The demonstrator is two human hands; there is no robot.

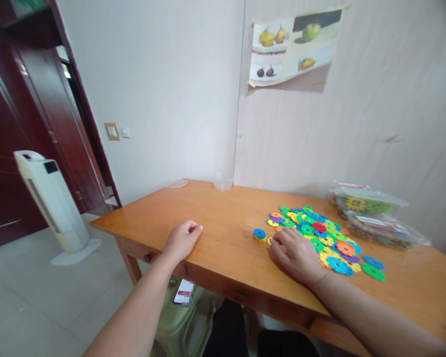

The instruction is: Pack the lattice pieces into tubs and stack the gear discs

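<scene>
My left hand (184, 241) rests at the table's front edge, with its fingers curled in and nothing visible in them. At the near left side of a pile of colourful notched plastic discs (306, 229), my right hand (296, 252) lies low over the table. Its fingers are bent around a yellow disc (270, 241), most of which the hand hides. Just left of these fingertips stands a short stack of discs with a blue disc (259, 233) on top. A green disc (373, 271) lies at the pile's right end.
Two clear plastic packs (386, 229) of pieces sit at the back right of the wooden table (215, 218). Against the wall are a clear bowl (223, 183) and a flat lid (177, 183). A phone (183, 291) lies on a green stool (171, 317) below.
</scene>
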